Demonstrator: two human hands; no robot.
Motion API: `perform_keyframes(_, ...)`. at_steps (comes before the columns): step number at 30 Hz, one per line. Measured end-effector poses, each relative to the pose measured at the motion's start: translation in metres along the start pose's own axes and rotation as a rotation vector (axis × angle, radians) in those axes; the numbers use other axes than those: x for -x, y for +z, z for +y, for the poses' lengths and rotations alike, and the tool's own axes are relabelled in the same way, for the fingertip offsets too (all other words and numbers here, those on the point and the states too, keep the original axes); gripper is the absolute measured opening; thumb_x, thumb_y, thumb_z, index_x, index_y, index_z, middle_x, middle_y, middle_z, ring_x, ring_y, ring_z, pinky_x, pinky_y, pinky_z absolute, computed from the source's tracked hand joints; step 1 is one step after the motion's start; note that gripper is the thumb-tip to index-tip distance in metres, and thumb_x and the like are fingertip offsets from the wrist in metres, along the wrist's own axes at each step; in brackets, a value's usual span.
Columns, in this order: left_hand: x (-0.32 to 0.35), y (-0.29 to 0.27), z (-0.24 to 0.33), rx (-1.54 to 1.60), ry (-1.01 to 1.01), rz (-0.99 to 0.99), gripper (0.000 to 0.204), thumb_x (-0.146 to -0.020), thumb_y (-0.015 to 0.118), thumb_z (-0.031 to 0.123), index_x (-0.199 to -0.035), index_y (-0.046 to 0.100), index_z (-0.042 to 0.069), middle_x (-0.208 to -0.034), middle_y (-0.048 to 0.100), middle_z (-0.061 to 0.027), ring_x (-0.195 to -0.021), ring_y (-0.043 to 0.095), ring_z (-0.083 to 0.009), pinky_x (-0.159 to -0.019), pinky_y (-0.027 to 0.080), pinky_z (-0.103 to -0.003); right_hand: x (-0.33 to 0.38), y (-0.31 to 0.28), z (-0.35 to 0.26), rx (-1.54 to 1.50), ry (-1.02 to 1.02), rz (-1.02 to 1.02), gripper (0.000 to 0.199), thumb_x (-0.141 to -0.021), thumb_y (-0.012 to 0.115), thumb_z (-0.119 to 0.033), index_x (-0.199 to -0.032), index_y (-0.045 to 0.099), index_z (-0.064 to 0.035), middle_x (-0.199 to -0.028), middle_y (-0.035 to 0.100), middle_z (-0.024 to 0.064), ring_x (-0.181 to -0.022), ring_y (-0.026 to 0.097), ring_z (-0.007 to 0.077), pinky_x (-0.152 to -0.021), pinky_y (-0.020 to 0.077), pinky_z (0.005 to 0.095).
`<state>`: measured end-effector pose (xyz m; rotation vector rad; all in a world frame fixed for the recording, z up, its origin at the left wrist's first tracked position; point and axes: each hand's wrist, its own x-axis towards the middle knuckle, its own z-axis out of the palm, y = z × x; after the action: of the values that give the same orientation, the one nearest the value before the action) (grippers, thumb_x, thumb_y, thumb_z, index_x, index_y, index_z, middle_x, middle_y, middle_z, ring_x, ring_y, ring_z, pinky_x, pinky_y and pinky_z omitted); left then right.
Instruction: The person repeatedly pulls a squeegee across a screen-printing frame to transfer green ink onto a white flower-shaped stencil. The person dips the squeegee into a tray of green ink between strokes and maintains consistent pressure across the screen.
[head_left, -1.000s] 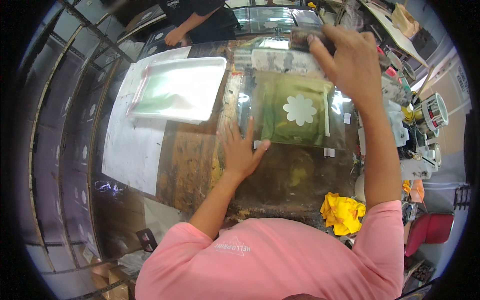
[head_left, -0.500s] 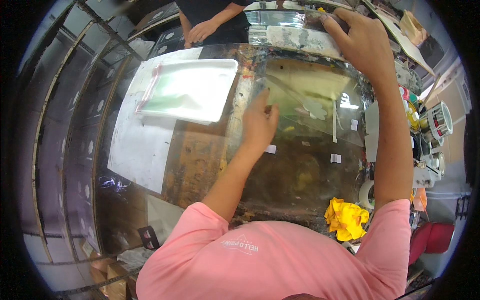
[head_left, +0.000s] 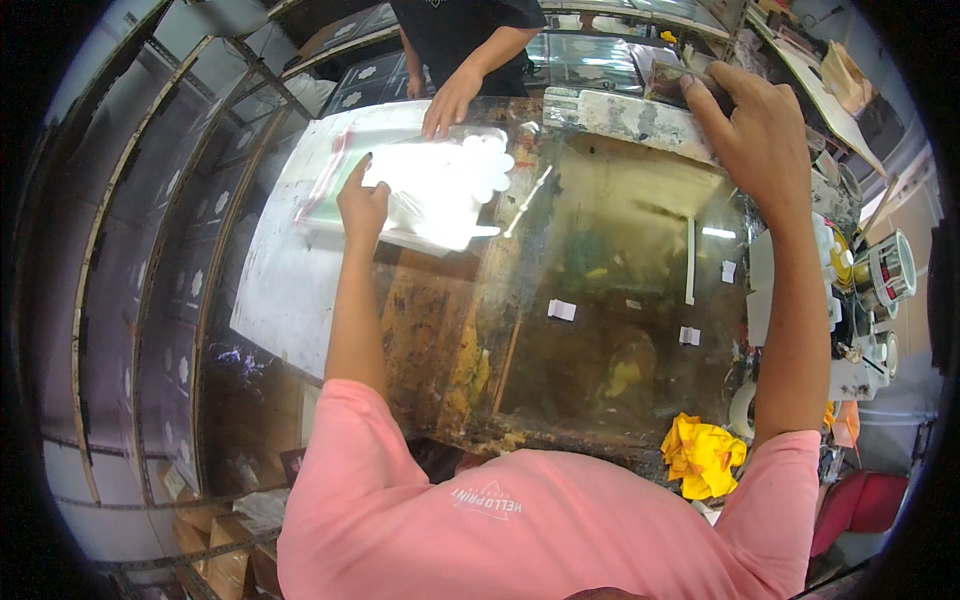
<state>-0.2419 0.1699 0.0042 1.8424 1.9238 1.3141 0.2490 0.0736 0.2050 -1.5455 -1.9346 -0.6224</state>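
In the head view, a left hand [head_left: 362, 208], index finger and thumb apart, reaches over a stack of clear plastic sheets [head_left: 425, 195] toward the far left corner of the worktop [head_left: 425, 310]. A white flower shape [head_left: 487, 168] shows at the stack's right edge, near a co-worker's hand [head_left: 452, 102]. At the far right corner, the right hand [head_left: 712, 100] clasps a dark block [head_left: 664, 80], thumb against it.
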Motion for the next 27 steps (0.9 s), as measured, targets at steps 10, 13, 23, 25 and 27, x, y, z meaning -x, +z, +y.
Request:
perform_keyframes(10,0.093,0.027,0.008,-0.512,0.359,-0.079,0.066,-0.108,0.060,0.042,-0.160,0.046,0.004,-0.168,0.038,-0.0239,-0.160,0.027,-0.0424,-0.126,0.006,-0.074,0.002,0.002,-0.001,-0.031,-0.004,0.039,0.053,-0.099,0.061,-0.050,-0.112,0.078,-0.0018,-0.097,0.076,0.0229,-0.087,0.071,0.0429,-0.088,0.0510,0.0505)
perform_keyframes(13,0.103,0.042,0.022,-0.517,0.463,-0.098,0.062,-0.110,0.054,0.043,-0.159,0.049,0.005,-0.169,0.041,-0.0164,-0.160,0.028,-0.0420,-0.126,0.002,-0.073,-0.005,-0.002,0.001,-0.081,0.074,-0.093,0.054,-0.099,0.060,-0.051,-0.112,0.078,-0.0017,-0.096,0.076,0.0234,-0.085,0.071,0.0438,-0.087,0.0515,0.0514)
perform_keyframes(23,0.103,0.054,0.032,-0.582,0.136,-0.252,0.050,-0.110,0.049,0.043,-0.142,0.068,0.010,-0.156,0.058,-0.0138,-0.147,0.048,-0.0370,-0.125,0.002,-0.075,0.004,0.004,0.005,-0.012,-0.025,-0.011,0.056,-0.101,0.058,-0.051,-0.113,0.076,0.0004,-0.098,0.076,0.0225,-0.096,0.071,0.0428,-0.091,0.0498,0.0528)
perform_keyframes(25,0.098,0.050,0.034,-0.524,0.104,-0.222,0.048,-0.109,0.050,0.043,-0.132,0.075,0.010,-0.148,0.065,-0.0125,-0.142,0.054,-0.0354,-0.125,0.002,-0.075,0.005,0.004,0.003,-0.005,-0.028,0.001,0.055,-0.101,0.058,-0.051,-0.112,0.076,0.0000,-0.100,0.076,0.0223,-0.097,0.071,0.0421,-0.091,0.0493,0.0531)
perform_keyframes(27,0.089,0.045,0.036,-0.414,-0.018,-0.222,0.046,-0.108,0.052,0.043,-0.126,0.077,0.009,-0.139,0.071,-0.0120,-0.136,0.059,-0.0345,-0.125,0.004,-0.074,0.005,0.005,0.002,0.000,-0.049,0.047,0.054,-0.101,0.058,-0.051,-0.110,0.076,-0.0009,-0.100,0.076,0.0221,-0.098,0.071,0.0414,-0.090,0.0490,0.0533)
